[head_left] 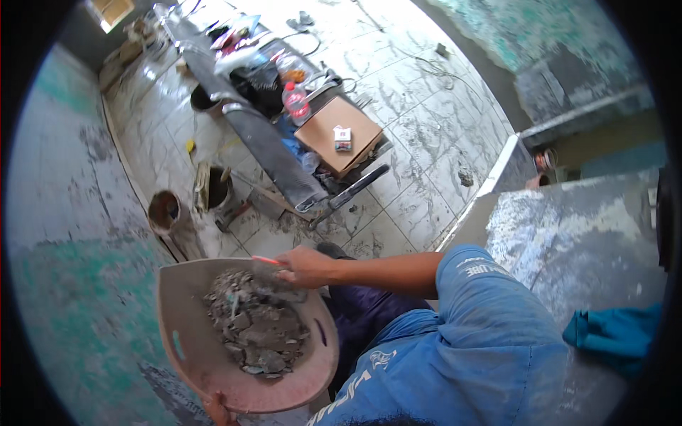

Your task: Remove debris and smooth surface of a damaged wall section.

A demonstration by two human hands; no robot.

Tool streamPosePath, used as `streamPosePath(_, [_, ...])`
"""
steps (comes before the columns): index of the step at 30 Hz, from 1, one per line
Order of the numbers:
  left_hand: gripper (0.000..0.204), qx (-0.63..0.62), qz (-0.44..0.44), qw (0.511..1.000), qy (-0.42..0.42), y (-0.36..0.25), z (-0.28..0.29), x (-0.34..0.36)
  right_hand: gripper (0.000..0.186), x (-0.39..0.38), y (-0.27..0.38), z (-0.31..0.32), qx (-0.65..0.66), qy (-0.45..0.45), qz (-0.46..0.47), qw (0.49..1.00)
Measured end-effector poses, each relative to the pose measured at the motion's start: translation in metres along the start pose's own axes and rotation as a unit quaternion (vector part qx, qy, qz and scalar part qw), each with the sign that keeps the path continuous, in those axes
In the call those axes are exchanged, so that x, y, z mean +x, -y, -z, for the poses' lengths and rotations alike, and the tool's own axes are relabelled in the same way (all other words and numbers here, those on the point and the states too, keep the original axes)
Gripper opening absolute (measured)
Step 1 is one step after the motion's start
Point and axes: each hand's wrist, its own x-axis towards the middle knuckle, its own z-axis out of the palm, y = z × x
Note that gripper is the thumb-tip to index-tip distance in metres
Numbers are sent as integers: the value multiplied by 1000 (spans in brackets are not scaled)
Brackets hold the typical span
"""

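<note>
A pinkish-beige tub (186, 358) with slots near its rim holds grey rubble (259, 330), a mix of broken flakes and loose crumbs. My left hand (220, 410), partly cut off by the lower edge, is closed on the tub's near rim. Over the far right side of the rubble, my right hand (309, 268) is closed round a hand tool (267, 260). An orange-red part of this tool shows by the fingers. Below it a grey, blurred part hangs over the rubble, so its exact kind is unclear.
Beyond the tub stands a long metal bench (263, 145) bearing a cardboard box (339, 135), a red-capped bottle (296, 103) and bags. Dirty buckets (167, 213) stand along the left wall. A teal cloth (614, 335) lies on the ledge (526, 227) at right. Debris dots the tiled floor (419, 170).
</note>
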Motion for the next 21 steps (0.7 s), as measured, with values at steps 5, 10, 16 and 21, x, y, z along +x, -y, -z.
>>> streamPosePath(5, [60, -41, -125, 989, 61, -111, -83, 31, 29, -104, 13, 75, 48, -185, -98, 977])
streamPosePath(10, [52, 144, -195, 952, 185, -217, -225, 70, 27, -197, -7, 171, 21, -365, -139, 920])
streamPosePath(16, [40, 66, -265, 926, 261, -230, -465, 103, 27, -315, -94, 308, -28, -455, -219, 863])
streamPosePath(21, [42, 138, -159, 949, 236, -170, -691, 156, 27, -380, -255, 427, 68, -464, -309, 828])
